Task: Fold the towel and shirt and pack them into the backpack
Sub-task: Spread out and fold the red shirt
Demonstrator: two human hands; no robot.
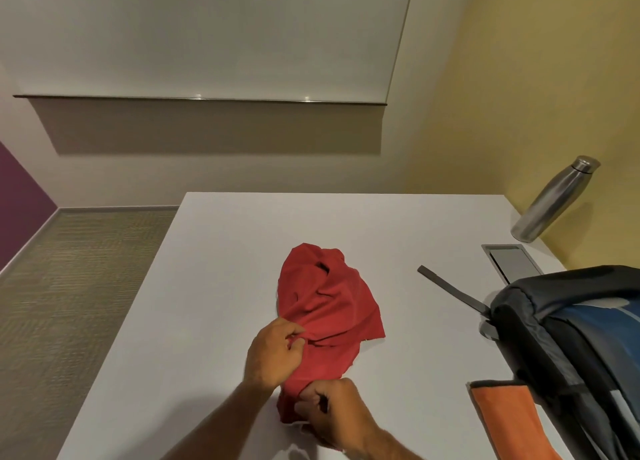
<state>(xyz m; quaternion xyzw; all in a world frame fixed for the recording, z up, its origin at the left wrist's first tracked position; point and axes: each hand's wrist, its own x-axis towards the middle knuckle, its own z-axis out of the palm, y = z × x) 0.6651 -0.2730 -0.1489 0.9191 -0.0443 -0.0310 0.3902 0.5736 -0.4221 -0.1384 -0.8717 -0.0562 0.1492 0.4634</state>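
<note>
Looks like an office meeting room: big white table (242, 251) with a flush cable hatch (512, 262) at 2 o'clock, wall whiteboard (207, 33) with marker ledge at 12, commercial carpet (79, 279) at 9.

Soft red cloth shirt (325, 307), matt and creased; smooth matt white desk (225, 251); brushed steel bottle (554, 199); orange fleecy towel (509, 421); dark woven nylon backpack (571, 321)
</note>
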